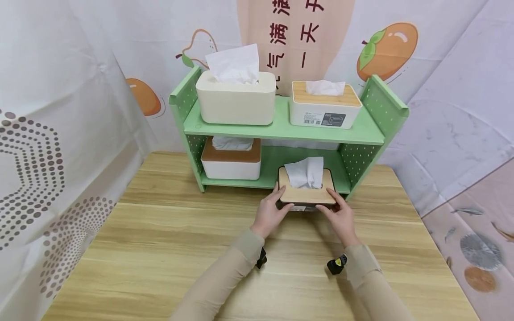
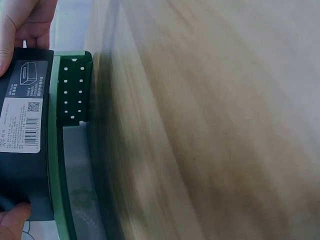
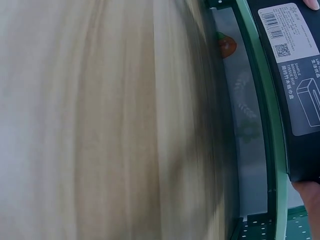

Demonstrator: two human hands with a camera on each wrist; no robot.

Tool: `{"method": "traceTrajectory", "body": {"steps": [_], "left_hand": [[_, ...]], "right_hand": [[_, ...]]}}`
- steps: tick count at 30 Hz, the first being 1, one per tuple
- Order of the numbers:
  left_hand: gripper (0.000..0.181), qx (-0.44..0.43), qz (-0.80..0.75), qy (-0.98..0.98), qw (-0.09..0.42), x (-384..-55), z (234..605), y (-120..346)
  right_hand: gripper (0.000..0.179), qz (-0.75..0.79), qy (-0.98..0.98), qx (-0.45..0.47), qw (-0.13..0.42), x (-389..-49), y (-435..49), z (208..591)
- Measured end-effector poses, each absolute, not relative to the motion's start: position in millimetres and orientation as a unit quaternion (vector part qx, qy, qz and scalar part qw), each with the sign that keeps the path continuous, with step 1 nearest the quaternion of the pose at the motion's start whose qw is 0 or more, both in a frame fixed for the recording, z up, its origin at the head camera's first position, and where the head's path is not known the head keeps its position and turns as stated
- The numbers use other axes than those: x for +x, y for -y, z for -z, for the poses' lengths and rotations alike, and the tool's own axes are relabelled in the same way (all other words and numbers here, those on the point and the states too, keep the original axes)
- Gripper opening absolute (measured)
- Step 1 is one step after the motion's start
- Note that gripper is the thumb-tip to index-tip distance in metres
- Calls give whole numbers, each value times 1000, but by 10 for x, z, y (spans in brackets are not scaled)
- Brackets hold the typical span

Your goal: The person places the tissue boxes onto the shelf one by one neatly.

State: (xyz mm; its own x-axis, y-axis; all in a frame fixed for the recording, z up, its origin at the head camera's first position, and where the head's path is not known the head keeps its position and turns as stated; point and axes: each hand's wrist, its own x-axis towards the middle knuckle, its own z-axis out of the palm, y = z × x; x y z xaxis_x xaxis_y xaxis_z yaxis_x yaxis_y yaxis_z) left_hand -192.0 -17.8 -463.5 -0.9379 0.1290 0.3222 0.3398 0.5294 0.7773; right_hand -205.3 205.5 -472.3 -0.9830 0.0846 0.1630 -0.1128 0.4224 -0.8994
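A dark tissue box [image 1: 306, 203] with a pale wooden lid and a white tissue sticking up sits at the front edge of the green shelf's [image 1: 281, 129] lower tier, right half. My left hand [image 1: 274, 206] grips its left end and my right hand [image 1: 336, 209] grips its right end. In the left wrist view the box's dark labelled side [image 2: 25, 150] fills the left edge, with fingers [image 2: 22, 22] curled over it. In the right wrist view the box [image 3: 295, 65] is at the upper right and one fingertip [image 3: 310, 200] shows below it.
On the top tier stand a cream tissue box [image 1: 236, 100] and a white box with a wooden lid [image 1: 324, 107]. A white box with a brown lid [image 1: 230, 161] fills the lower left. The wooden table [image 1: 168, 249] stretches in front; printed cloth hangs all around.
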Motion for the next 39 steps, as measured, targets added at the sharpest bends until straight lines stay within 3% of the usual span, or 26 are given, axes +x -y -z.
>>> {"method": "traceTrajectory", "body": {"steps": [6,15,29,34,39], "left_hand": [[60,-132,442,883,93,-2074,4564,163],[60,-115,419,898,65,-2216,4470,123],[60,-115,390,913,40,-2338,4405,106],[57,-146,324,931,82,-2198,4374,136],[56,-221,198,944,143,-1995,4313,189]], "right_hand": [[60,-511,852,20,113,-2174,-2046,4663],[64,-498,862,34,85,-2309,-2063,4602],[67,-435,890,86,107,-2417,-2069,4559],[63,-391,903,106,145,-2240,-2081,4510],[61,-317,902,184,228,-2015,-2102,4516]]}}
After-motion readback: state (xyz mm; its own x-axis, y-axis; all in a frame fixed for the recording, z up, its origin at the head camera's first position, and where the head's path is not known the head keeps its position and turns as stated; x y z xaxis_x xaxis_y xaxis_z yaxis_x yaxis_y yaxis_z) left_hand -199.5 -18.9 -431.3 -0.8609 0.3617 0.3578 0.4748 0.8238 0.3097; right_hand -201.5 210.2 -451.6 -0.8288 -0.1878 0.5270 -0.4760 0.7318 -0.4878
